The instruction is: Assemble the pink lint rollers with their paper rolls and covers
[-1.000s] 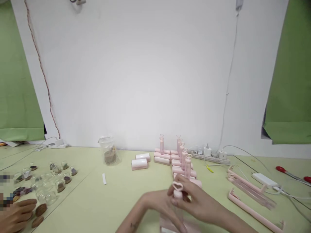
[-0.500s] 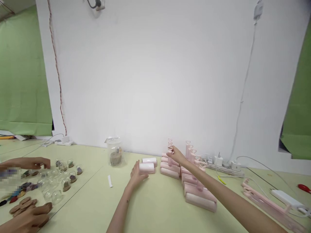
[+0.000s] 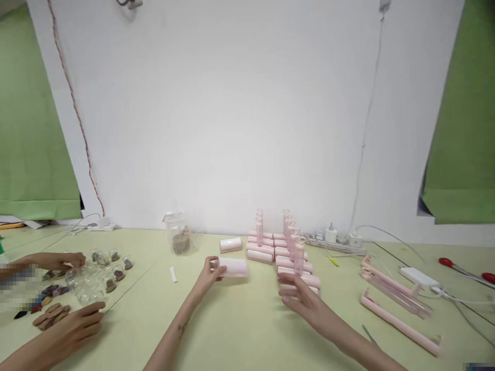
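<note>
On worktop (image 3: pixel 240 330), left hand (image 3: pixel 209 274) now pinches pink roll (image 3: pixel 233 267), pulled nearer than 0.5 s ago. Right hand (image 3: pixel 299 301) has let go of tall pink bottle (image 3: pixel 259 230), fingers spread, hovering by pink stack (image 3: pixel 296 273). Other person's hands far left.

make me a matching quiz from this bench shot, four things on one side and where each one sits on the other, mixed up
Things:
1. pink box
2. scissors
3. clear bag
4. power strip

Places:
A. far right edge of the table
B. in the left hand's grip
C. at the wall, right of the pink stacks
D. at the wall, left of the pink stacks

Pairs: 1-B, 2-A, 3-D, 4-C
</note>
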The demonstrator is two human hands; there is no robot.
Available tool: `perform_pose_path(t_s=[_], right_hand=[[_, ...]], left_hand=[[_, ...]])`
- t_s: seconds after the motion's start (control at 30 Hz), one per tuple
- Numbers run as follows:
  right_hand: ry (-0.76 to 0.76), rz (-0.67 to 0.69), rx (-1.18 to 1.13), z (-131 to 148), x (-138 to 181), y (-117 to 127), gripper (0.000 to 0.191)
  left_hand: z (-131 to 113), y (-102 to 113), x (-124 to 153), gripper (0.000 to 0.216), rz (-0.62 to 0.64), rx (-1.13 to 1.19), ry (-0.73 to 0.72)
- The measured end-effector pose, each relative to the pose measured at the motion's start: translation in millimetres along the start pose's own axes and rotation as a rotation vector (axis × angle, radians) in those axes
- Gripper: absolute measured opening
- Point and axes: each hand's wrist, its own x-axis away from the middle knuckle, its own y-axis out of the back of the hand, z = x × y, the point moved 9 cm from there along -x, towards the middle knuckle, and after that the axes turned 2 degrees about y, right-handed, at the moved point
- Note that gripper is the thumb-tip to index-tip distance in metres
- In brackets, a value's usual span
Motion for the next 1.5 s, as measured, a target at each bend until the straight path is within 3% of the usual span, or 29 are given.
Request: perform_pose_path(t_s=[0.1, 0.2, 0.33, 0.47, 0.7, 0.9, 1.1, 1.23, 1.33, 1.4, 1.5], right_hand=[[-0.328, -0.032, -0.588, -50, 16, -8, 0.051], [-0.548, 0.034, -1.019, -67, 22, -24, 0.055], [-0.552, 0.082, -1.241, -61, 23, -22, 0.058], [-0.516, 0.127, -1.359, -56, 28, -21, 0.057], [-0.488, 0.05, -1.327, -65, 28, -19, 0.029], [-0.582, 0.004, -1.289, -67, 36, -26, 0.03], [-0.396, -0.145, -1.126, -62, 28, -1, 0.031], [-0.352, -0.117, -1.142, -56, 29, -1, 0.033], [-0.362, -0.119, -1.106, -59, 32, -4, 0.031], [-0.374, -0.122, -1.068, -63, 34, -7, 0.029], [-0.402, -0.095, -1.025, -68, 38, -14, 0.024]], left_hand=[[-29, -46, 20, 0.035, 0.208, 0.074, 0.047], [-56, -103, 37, 0.039, 0.383, 0.076, 0.089], [-77, -161, 44, 0.038, 0.499, -0.038, 0.124], [-78, -181, 35, 0.033, 0.532, -0.173, 0.153], [-63, -162, 28, 0.041, 0.567, -0.168, 0.203], [-55, -140, 31, 0.051, 0.536, -0.039, 0.151], [-42, -89, 17, 0.047, 0.238, 0.021, -0.073], [-15, -60, 21, 0.046, 0.096, -0.08, -0.134], [-4, -55, 28, 0.049, 0.052, -0.183, -0.143], [-10, -56, 36, 0.057, 0.008, -0.233, -0.186], [-36, -79, 54, 0.054, 0.078, -0.413, -0.416]])
